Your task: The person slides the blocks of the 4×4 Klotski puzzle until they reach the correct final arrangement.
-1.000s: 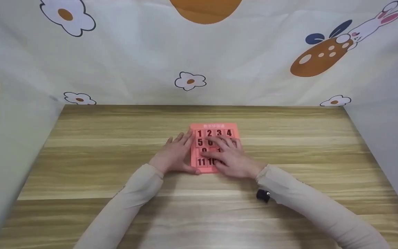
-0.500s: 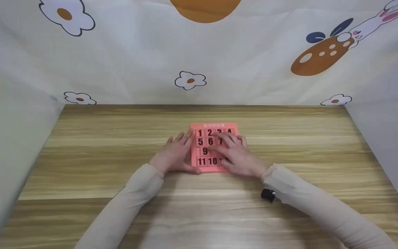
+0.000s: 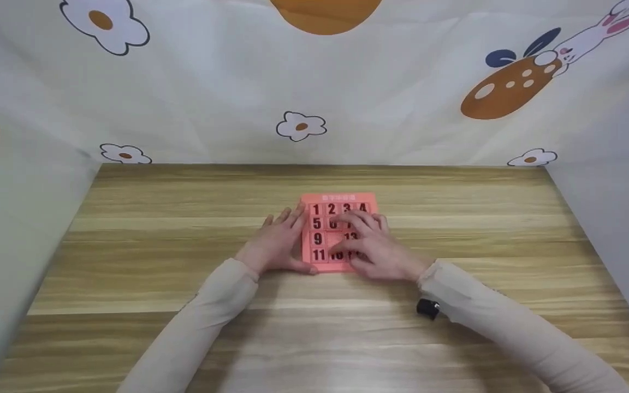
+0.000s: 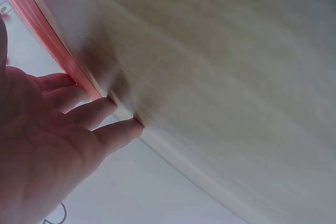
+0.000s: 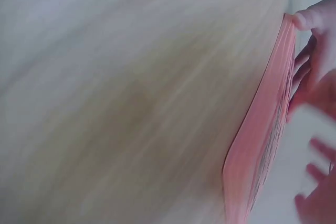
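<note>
A pink number sliding puzzle (image 3: 325, 268) lies flat on the table in the head view, black numbers on its tiles. Tile 9 (image 3: 317, 239) sits at the left end of the third row, with a bare gap to its right. My left hand (image 3: 273, 245) rests along the puzzle's left edge, fingers extended and thumb at the near left corner; the left wrist view shows fingertips on the table by the pink edge (image 4: 47, 30). Over the right-hand tiles my right hand (image 3: 380, 251) is spread, its thumb and fingers covering several numbers. The right wrist view shows its fingers blurred.
A wood-grain table (image 3: 183, 207) lies beneath the puzzle. Behind it hangs a pale cloth (image 3: 211, 98) printed with flowers and a rabbit, and pale side walls stand left and right. A small black object (image 3: 428, 308) is at the right sleeve.
Tile 9 has slid left to the row's end, and the gap beside it now shows. My right hand has shifted slightly right, and its fingers have moved over the tiles. The left hand stays put.
</note>
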`<act>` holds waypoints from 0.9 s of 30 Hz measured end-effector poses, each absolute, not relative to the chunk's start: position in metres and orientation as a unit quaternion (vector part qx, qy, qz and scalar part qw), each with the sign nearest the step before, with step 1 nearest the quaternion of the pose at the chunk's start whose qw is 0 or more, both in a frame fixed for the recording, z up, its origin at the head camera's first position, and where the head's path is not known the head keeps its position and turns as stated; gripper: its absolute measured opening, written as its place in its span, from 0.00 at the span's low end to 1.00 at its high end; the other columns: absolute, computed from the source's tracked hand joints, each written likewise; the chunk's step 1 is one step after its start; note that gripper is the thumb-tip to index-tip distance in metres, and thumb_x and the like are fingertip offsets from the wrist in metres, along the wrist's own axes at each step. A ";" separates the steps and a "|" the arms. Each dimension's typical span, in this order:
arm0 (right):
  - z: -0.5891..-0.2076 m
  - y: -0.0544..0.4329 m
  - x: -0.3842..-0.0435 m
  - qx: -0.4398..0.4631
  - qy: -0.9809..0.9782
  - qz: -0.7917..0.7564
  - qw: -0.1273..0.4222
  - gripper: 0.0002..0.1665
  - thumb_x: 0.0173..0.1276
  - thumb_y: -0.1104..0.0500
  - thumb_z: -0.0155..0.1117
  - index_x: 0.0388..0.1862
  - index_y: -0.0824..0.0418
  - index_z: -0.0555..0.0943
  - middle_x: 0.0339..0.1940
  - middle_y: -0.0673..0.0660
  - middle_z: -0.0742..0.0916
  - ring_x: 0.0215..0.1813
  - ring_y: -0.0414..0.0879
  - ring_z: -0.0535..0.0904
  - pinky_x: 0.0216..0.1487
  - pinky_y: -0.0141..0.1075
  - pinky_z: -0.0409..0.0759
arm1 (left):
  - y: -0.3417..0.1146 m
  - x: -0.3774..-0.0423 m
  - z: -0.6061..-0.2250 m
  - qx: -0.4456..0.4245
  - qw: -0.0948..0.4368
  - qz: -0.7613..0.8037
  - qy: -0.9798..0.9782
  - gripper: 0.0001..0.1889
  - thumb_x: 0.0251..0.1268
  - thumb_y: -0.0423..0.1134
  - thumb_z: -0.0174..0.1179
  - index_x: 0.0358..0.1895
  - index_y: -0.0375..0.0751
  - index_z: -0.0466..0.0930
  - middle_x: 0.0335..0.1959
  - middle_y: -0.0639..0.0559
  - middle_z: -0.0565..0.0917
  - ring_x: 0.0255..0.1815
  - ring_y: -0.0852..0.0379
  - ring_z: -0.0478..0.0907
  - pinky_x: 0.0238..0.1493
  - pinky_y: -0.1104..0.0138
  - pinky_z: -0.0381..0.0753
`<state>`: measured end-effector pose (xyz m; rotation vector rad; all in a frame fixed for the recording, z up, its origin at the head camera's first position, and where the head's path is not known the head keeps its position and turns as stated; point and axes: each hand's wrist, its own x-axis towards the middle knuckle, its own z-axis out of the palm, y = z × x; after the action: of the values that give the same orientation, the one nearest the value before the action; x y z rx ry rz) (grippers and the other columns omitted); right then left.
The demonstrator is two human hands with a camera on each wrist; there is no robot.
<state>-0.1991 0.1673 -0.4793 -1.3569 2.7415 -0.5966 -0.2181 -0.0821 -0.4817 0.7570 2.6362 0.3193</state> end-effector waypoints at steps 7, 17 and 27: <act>-0.477 0.172 -0.198 -0.415 0.900 -0.136 0.001 0.20 0.65 0.57 0.58 0.55 0.49 0.84 0.75 0.58 0.63 0.74 0.63 0.51 0.66 0.66 0.48 | -0.083 -0.218 -0.481 0.270 0.188 0.121 0.937 0.65 0.46 0.70 0.65 0.77 0.34 0.38 0.78 0.41 0.36 0.76 0.37 0.39 0.71 0.43 0.43; -0.474 0.170 -0.195 -0.454 0.878 -0.152 -0.010 0.15 0.61 0.58 0.61 0.46 0.49 0.87 0.73 0.57 0.66 0.73 0.61 0.51 0.66 0.64 0.49 | -0.082 -0.218 -0.480 0.275 0.187 0.106 0.937 0.65 0.46 0.72 0.64 0.77 0.34 0.39 0.77 0.41 0.36 0.76 0.38 0.39 0.72 0.44 0.43; -0.475 0.166 -0.191 -0.427 0.900 -0.086 0.001 0.26 0.66 0.55 0.60 0.64 0.47 0.78 0.77 0.57 0.59 0.75 0.64 0.49 0.66 0.68 0.49 | -0.083 -0.218 -0.481 0.272 0.188 0.112 0.937 0.65 0.47 0.71 0.64 0.77 0.34 0.39 0.77 0.41 0.37 0.76 0.38 0.39 0.72 0.43 0.43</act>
<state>-0.1906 0.1657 -0.4752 -1.3399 2.8256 -0.2711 -0.2178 -0.0826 -0.4807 0.7658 2.6365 0.3158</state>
